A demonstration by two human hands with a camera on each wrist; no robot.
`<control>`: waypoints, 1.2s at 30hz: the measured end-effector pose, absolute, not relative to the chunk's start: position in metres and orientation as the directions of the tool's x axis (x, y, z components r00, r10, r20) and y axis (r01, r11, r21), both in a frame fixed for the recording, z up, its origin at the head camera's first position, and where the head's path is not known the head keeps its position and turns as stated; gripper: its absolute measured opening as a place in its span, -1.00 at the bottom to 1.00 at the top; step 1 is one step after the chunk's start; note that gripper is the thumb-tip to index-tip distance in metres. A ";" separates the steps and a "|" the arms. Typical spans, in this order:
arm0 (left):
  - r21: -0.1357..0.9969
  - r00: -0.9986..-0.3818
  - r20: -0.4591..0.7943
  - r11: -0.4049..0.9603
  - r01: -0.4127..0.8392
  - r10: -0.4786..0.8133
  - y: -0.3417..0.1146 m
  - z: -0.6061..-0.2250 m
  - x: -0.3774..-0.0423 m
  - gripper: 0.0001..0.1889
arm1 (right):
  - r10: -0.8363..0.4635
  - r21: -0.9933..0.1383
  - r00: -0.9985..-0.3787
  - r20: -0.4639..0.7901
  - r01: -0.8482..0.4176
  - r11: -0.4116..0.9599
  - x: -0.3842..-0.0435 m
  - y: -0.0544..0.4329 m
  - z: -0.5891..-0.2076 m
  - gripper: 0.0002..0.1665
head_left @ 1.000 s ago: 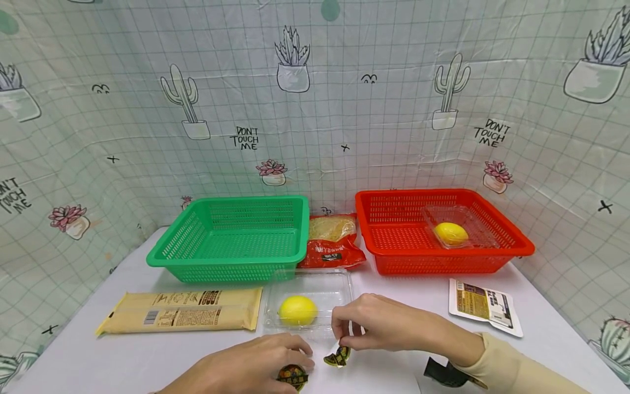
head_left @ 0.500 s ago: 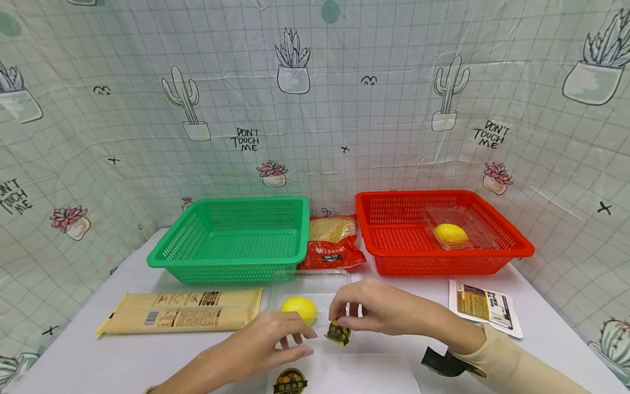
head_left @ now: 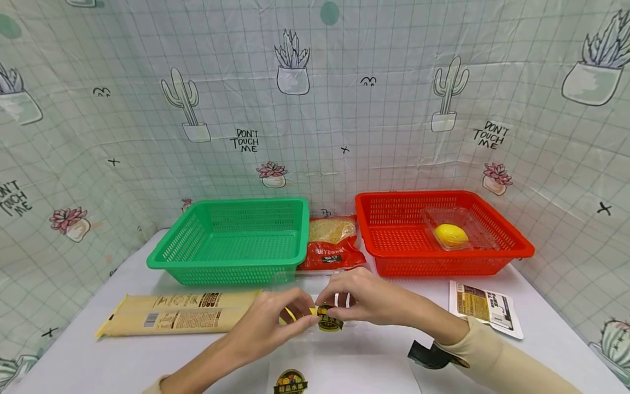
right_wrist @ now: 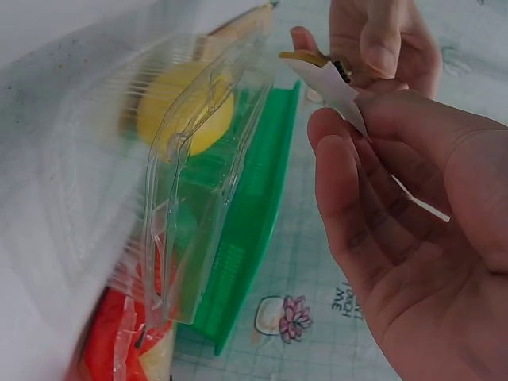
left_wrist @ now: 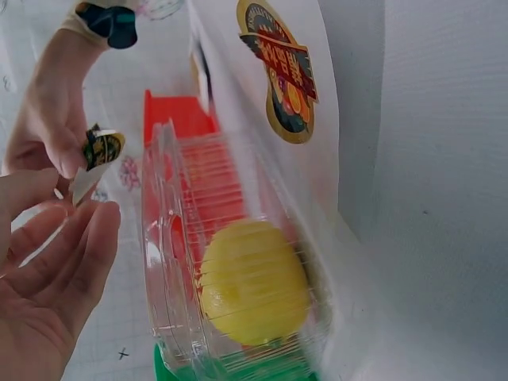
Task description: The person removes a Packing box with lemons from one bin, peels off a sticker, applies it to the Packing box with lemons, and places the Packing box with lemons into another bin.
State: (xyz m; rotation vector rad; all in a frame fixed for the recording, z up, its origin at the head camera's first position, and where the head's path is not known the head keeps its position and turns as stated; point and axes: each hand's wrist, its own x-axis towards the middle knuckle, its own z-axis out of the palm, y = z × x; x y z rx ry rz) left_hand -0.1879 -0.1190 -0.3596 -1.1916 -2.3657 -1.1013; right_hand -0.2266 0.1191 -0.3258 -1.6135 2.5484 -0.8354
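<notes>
Left hand (head_left: 270, 317) and right hand (head_left: 366, 295) moved forward and drew together, black-and-gold sticker (head_left: 328, 322) between them.
Right thumb and fingers pinched the sticker's edge, white underside showing; left fingers were bent at its other side, thumb slightly apart, grip unclear. It was up near the clear plastic box (right_wrist: 163, 214) holding a yellow lemon (left_wrist: 254, 282). Second sticker (head_left: 290, 381) lay on white sheet (head_left: 349, 375).

Bag (head_left: 331, 243) between baskets (head_left: 241, 265), sticker (head_left: 331, 323) before them
</notes>
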 end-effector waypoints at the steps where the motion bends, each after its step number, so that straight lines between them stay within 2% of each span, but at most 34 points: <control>1: 0.509 -0.622 0.541 0.369 0.778 0.566 -0.119 -0.360 -0.188 -0.89 | -0.838 -0.445 -0.476 0.265 -0.832 0.332 -0.227 0.118 -0.325 -0.78; 6: 0.511 -0.620 0.550 0.362 0.780 0.559 -0.118 -0.361 -0.191 -0.94 | -0.833 -0.473 -0.485 0.267 -0.819 0.325 -0.230 0.116 -0.324 -0.74; 12: 0.579 -0.655 0.526 0.335 0.743 0.543 -0.121 -0.362 -0.196 -0.92 | -0.837 -0.503 -0.466 0.287 -0.817 0.282 -0.235 0.117 -0.327 -0.71; 19: 0.722 -0.750 0.432 0.305 0.621 0.501 -0.127 -0.363 -0.204 -0.92 | -0.785 -0.534 -0.535 0.313 -0.782 0.320 -0.237 0.119 -0.332 -0.55; 22: 0.795 -0.794 0.366 0.280 0.538 0.486 -0.131 -0.363 -0.207 -0.89 | -0.762 -0.529 -0.560 0.325 -0.775 0.345 -0.238 0.120 -0.333 -0.65; 27: 0.857 -0.842 0.293 0.265 0.441 0.453 -0.137 -0.362 -0.212 -0.85 | -0.760 -0.518 -0.560 0.331 -0.780 0.349 -0.243 0.122 -0.336 -0.83; 32: 0.873 -0.852 0.266 0.263 0.411 0.451 -0.139 -0.363 -0.215 -0.84 | -0.745 -0.546 -0.576 0.335 -0.764 0.344 -0.247 0.121 -0.340 -0.83; 36: 0.873 -0.849 0.262 0.261 0.411 0.459 -0.139 -0.363 -0.216 -0.84 | -0.714 -0.569 -0.613 0.338 -0.737 0.364 -0.250 0.118 -0.343 -0.85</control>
